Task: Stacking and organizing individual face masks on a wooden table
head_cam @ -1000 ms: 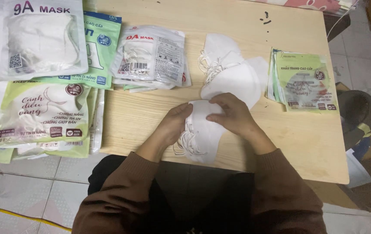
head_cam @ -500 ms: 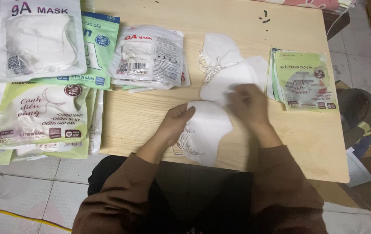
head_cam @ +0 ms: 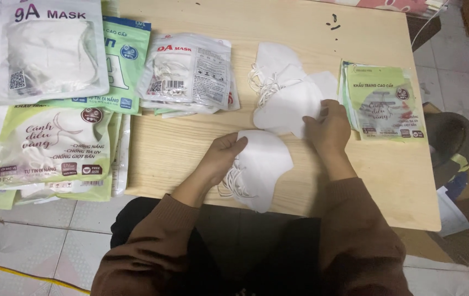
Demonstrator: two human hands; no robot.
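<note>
Taking the wooden table [head_cam: 355, 181] as landmark: at its far left lies a large white pouch [head_cam: 42, 49] with a clear window, overlapping a green-and-white packet [head_cam: 127, 66]. Below these, hanging over the table's left edge, sits a stack of pale green packets [head_cam: 53, 148]. Toward the table's middle rests a heap of small clear-and-white packets [head_cam: 190, 74], each with a barcode label. Near the right edge is a stack of light green packets [head_cam: 385, 101], perhaps several deep.

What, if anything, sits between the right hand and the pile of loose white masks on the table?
Nothing visible. The right hand already rests its fingers on the near edge of the loose mask pile. The left hand separately holds down a small mask stack nearer the table edge.
</note>
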